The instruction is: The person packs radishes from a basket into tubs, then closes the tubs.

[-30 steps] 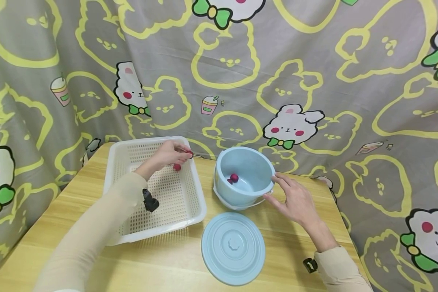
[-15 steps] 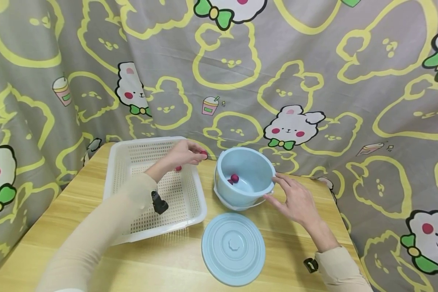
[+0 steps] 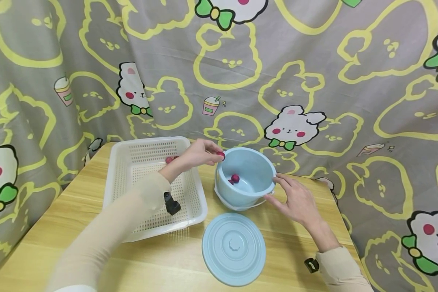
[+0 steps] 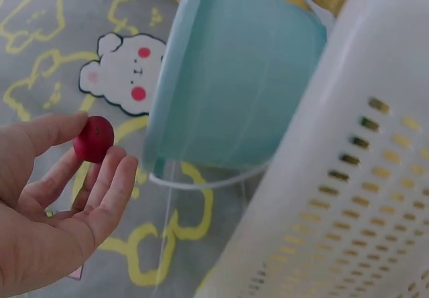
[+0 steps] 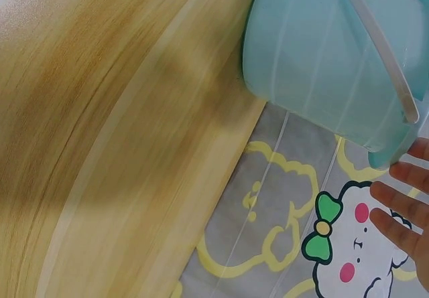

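Observation:
My left hand (image 3: 200,153) pinches a small, round, dark-red fruit (image 4: 94,139) between thumb and fingertips. In the head view it is beside the left rim of the light-blue bucket (image 3: 227,194), whose inside holds another red fruit (image 3: 235,178) and part of a second. My right hand (image 3: 295,200) touches the bucket's right rim with fingers mostly straight; the right wrist view shows those fingers (image 5: 402,207) spread by the rim. Left of the bucket, a white perforated basket (image 3: 195,194) contains red fruits (image 3: 169,160), partly hidden behind the left forearm.
A round light-blue lid (image 3: 234,259) lies on the wooden table (image 3: 160,263) in front of the bucket. The bucket's white handle (image 5: 385,47) hangs down at its side. Behind the table hangs a grey patterned curtain (image 3: 160,48).
My left hand has moved right with the red fruit, out over the basket's edge to the bucket's left rim, uncovering fruit in the basket. My right hand has stayed at the bucket.

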`<control>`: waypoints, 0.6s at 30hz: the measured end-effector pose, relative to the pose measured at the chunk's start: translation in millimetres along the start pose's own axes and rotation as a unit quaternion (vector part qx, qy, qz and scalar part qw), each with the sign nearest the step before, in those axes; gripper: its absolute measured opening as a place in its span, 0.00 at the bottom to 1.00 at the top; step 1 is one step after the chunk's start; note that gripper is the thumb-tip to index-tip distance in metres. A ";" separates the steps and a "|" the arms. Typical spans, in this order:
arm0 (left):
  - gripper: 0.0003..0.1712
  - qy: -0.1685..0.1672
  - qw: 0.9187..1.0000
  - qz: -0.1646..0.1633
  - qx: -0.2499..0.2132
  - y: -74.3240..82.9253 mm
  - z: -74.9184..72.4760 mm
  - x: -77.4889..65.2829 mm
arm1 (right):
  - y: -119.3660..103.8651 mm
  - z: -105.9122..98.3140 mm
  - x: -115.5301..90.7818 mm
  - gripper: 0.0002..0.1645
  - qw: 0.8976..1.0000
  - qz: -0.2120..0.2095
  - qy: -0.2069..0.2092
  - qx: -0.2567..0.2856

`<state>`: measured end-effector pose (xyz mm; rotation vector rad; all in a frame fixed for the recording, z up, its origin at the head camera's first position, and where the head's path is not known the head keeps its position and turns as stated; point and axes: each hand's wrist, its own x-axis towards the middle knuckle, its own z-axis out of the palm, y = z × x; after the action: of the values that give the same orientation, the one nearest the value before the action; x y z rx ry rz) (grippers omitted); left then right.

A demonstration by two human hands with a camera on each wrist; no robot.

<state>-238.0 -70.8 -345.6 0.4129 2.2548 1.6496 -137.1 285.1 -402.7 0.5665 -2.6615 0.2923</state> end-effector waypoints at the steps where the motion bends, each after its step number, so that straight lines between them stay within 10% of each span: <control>1: 0.16 -0.002 1.000 0.002 -0.001 1.7 1.8 0.6 | 0.1 -0.1 0.1 0.39 1.000 0.000 0.000 0.000; 18: 0.15 -0.021 1.000 -0.006 -0.001 15.0 31.9 12.6 | -0.9 -0.9 -0.5 0.38 1.000 0.003 -0.003 -0.002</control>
<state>-235.5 -33.7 -341.4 0.4290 2.2201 1.6216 -136.0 284.8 -402.0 0.5581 -2.6692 0.2882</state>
